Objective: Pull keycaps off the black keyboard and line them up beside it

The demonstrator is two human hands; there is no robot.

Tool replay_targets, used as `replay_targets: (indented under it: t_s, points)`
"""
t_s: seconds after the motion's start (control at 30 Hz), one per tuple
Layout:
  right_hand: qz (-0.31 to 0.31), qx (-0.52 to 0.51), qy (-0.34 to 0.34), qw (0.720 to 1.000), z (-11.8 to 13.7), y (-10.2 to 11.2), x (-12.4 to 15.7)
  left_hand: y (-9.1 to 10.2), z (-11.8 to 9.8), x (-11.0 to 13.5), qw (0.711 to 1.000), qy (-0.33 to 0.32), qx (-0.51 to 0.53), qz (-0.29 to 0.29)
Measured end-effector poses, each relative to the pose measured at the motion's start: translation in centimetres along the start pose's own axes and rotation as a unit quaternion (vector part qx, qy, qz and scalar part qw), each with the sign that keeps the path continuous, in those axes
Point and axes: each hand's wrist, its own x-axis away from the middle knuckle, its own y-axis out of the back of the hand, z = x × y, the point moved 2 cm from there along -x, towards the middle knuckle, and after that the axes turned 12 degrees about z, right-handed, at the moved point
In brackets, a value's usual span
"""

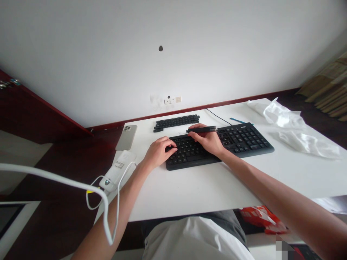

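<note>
A black keyboard (244,141) lies across the white table (206,187). My left hand (158,151) rests on the keyboard's left end, fingers curled down onto the keys, nothing visibly in it. My right hand (207,139) sits over the middle of the keyboard and pinches a slim black pen-like tool (202,129) that lies level along the top row of keys. Behind the keyboard, rows of loose black keycaps (176,122) are lined up on the table.
A phone (126,137) lies face down at the table's left edge, with a white power bank (117,173) and white cable (67,182) nearer me. Crumpled white plastic (292,130) covers the right side. A blue pen (237,120) lies behind the keyboard. Wall sockets (172,100) sit above the table.
</note>
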Motion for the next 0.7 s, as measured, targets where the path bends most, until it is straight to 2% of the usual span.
replay_targets:
  t_s: [0.7]
  points:
    - [0.005, 0.002, 0.005, 1.000, 0.04, -0.03, -0.04, -0.74, -0.65, -0.03, 1.000, -0.004, 0.009, -0.003]
